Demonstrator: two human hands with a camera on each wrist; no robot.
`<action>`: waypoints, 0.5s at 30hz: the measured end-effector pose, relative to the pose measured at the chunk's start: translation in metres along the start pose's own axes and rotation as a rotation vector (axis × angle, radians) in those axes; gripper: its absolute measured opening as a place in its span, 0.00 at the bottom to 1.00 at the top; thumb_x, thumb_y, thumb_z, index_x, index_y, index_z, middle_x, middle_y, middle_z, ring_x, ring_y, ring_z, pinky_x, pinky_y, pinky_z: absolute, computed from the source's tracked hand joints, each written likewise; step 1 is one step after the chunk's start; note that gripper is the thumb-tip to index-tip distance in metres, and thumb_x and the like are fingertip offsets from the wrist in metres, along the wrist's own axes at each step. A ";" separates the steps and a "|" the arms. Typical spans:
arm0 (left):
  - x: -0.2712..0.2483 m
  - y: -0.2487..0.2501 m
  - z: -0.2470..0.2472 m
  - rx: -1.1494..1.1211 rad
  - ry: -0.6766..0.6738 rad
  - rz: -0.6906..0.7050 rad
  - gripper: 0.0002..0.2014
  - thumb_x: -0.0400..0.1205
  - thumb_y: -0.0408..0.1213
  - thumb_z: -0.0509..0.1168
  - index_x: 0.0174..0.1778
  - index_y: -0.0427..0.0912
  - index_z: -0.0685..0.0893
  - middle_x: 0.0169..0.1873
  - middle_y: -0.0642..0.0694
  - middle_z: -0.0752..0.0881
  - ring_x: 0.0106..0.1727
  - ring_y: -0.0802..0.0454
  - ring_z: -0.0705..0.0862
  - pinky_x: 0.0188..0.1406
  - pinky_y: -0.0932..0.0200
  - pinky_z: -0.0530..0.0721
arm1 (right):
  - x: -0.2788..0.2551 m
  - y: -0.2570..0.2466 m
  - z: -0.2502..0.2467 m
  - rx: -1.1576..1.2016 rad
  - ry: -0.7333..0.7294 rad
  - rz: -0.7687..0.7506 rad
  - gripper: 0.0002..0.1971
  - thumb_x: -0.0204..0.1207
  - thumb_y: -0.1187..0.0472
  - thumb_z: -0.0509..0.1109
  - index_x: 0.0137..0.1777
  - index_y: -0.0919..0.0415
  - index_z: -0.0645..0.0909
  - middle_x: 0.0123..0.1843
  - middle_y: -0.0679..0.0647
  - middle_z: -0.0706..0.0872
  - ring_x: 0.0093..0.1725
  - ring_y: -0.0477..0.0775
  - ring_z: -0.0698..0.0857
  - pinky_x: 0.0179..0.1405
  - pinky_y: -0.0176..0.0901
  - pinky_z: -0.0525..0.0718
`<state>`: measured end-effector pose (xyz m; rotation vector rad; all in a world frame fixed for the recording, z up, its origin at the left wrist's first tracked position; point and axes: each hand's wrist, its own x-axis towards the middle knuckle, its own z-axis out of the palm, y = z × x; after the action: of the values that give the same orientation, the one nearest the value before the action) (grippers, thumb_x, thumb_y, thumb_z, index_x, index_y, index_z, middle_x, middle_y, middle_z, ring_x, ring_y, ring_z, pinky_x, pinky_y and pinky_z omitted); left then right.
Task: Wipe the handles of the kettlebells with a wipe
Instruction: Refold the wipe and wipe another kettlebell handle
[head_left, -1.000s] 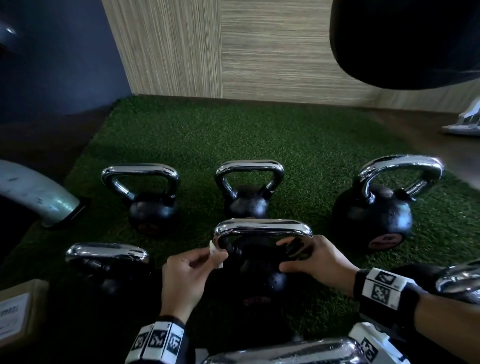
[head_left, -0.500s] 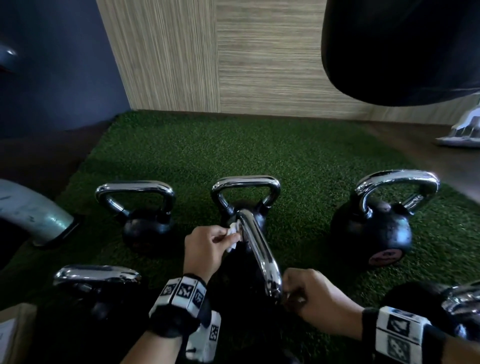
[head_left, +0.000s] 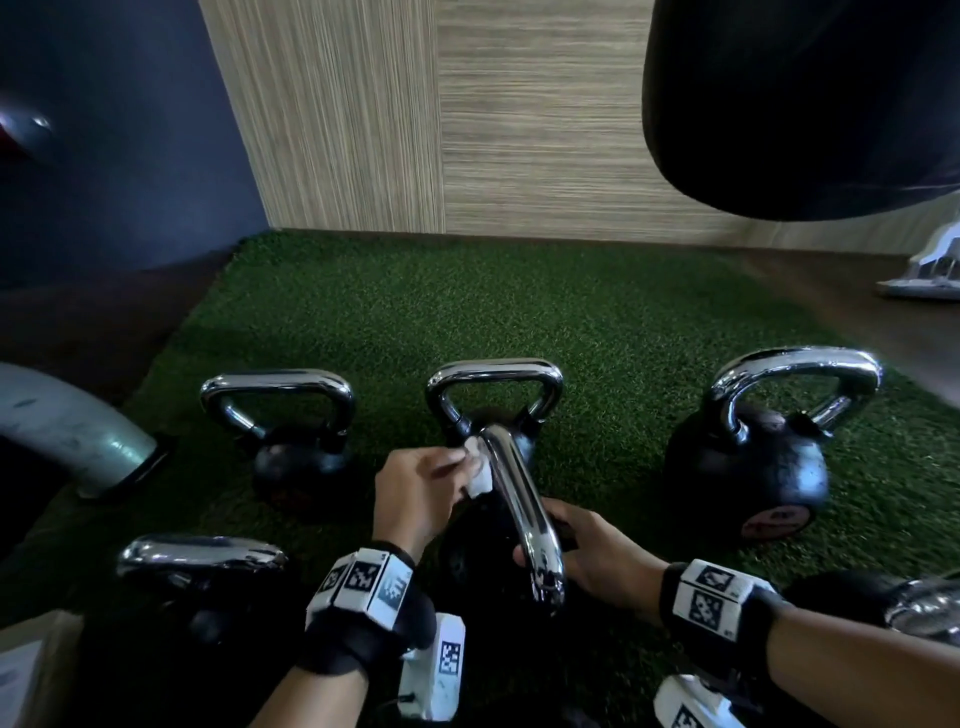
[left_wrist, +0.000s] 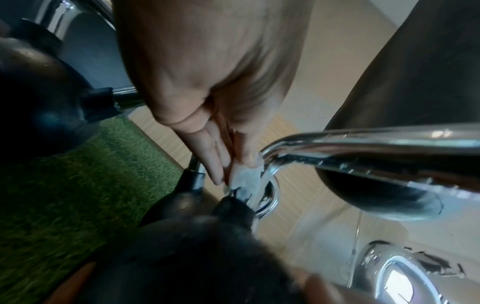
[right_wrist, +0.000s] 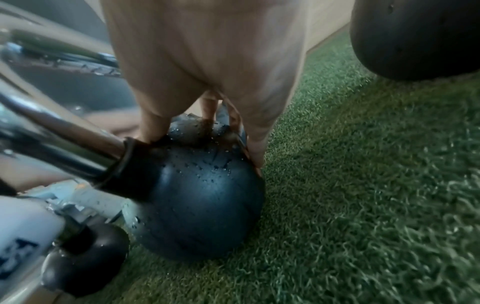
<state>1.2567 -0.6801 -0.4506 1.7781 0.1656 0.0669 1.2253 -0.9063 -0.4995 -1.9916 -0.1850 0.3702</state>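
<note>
Since half a second ago little has shifted: the near kettlebell (head_left: 483, 551) stays turned with its chrome handle (head_left: 522, 514) running away from the person. Her left hand (head_left: 415, 493) pinches the white wipe (head_left: 477, 470) against the far end of that handle, fingers held together. The right hand (head_left: 597, 556) rests spread on the kettlebell's black ball beside the near end. Three more kettlebells (head_left: 748, 452) stand behind on green turf (head_left: 519, 312).

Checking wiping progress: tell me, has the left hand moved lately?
Yes. The left hand with the wipe went away, toward the middle back kettlebell.
</note>
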 end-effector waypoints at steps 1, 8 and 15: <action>-0.001 0.004 0.001 -0.059 0.018 0.024 0.10 0.74 0.43 0.82 0.47 0.44 0.96 0.40 0.48 0.95 0.47 0.48 0.94 0.55 0.44 0.92 | 0.000 -0.001 0.000 0.017 -0.005 -0.007 0.36 0.65 0.40 0.85 0.74 0.44 0.80 0.59 0.45 0.93 0.60 0.44 0.90 0.68 0.58 0.87; -0.004 0.020 0.004 -0.380 -0.019 -0.119 0.06 0.78 0.31 0.77 0.48 0.33 0.93 0.43 0.41 0.95 0.55 0.44 0.93 0.51 0.56 0.92 | 0.000 0.001 0.002 0.081 0.029 -0.042 0.41 0.62 0.39 0.87 0.76 0.49 0.80 0.60 0.46 0.93 0.62 0.46 0.90 0.70 0.61 0.85; -0.036 0.022 0.000 -0.508 -0.124 -0.043 0.18 0.70 0.34 0.79 0.51 0.25 0.91 0.49 0.28 0.92 0.51 0.38 0.90 0.59 0.47 0.89 | 0.001 0.007 0.003 0.101 0.038 -0.041 0.42 0.61 0.38 0.86 0.76 0.48 0.80 0.61 0.47 0.93 0.62 0.47 0.90 0.68 0.57 0.87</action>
<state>1.2224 -0.6901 -0.4277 1.2666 0.0865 -0.0309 1.2247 -0.9067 -0.5067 -1.8913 -0.1793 0.3098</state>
